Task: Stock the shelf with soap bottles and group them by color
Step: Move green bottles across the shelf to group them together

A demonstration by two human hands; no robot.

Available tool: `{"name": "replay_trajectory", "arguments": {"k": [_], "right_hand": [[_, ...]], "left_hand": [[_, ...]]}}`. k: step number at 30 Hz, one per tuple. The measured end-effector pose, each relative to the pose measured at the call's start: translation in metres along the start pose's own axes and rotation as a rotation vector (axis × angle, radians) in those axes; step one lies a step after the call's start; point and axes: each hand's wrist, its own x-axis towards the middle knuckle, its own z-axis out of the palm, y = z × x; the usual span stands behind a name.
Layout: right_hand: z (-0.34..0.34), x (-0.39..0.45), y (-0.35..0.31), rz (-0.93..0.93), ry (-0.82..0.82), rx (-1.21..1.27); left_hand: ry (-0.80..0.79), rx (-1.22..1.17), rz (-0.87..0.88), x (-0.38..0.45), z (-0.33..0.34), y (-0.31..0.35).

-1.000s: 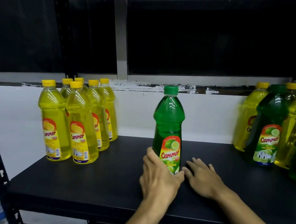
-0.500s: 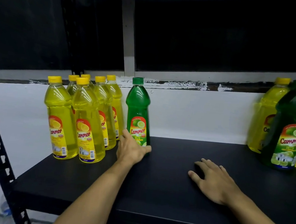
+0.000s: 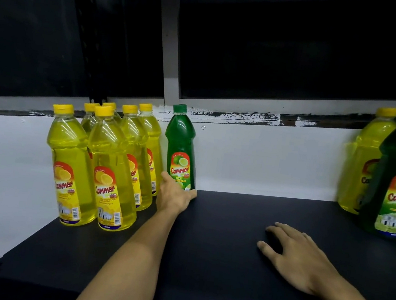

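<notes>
Green bottle (image 3: 181, 148): upright at shelf (image 3: 219, 237) rear, just right of yellow group (image 3: 107, 164). Left hand (image 3: 175, 194) grip wrapped round its base; right hand (image 3: 296, 255) flat, spread, well right of it. Advice: start green row w/ gap, label fwd, release gently.

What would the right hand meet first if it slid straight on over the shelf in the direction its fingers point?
The right hand lies flat on the black shelf, fingers pointing up-left toward the back. Probably it would meet the white back wall first, just right of the green bottle that the left hand holds; depth is uncertain.
</notes>
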Motion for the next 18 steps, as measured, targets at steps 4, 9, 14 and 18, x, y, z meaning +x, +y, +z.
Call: {"name": "replay_trajectory", "arguments": {"k": [4, 9, 14, 18], "right_hand": [[-0.001, -0.001, -0.001, 0.011, -0.008, 0.011], [-0.002, -0.002, -0.002, 0.017, -0.004, 0.02], [-0.004, -0.003, -0.004, 0.021, -0.001, 0.018], [-0.003, -0.002, -0.003, 0.019, 0.001, 0.024]], "left_hand": [[0.012, -0.006, -0.013, 0.006, 0.004, 0.001], [0.018, -0.02, -0.011, 0.011, 0.008, 0.0], [0.023, -0.026, -0.005, 0.015, 0.011, 0.0], [0.032, -0.019, 0.005, 0.016, 0.012, -0.002]]}}
